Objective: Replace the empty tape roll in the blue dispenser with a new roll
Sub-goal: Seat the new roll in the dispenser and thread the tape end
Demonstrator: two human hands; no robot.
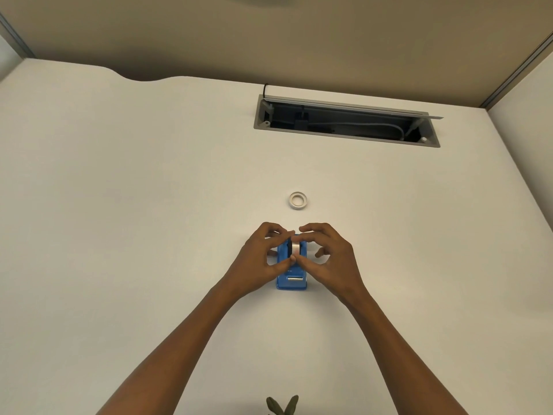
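Observation:
The blue dispenser point(291, 280) stands on the white desk point(149, 205), its metal cutter facing me. A clear tape roll point(294, 248) on a black hub sits upright in or just above its cradle. My left hand point(263, 259) pinches the roll from the left with thumb and fingers. My right hand point(326, 259) pinches it from the right, thumb tips nearly touching at the front. A thin white ring, an empty tape core point(298, 201), lies flat on the desk beyond the dispenser, apart from both hands.
An open cable tray point(347, 121) with grey cables is recessed in the desk at the back right. A beige partition wall point(269, 40) closes the far edge. Green plant leaves point(282, 405) poke in at the bottom edge.

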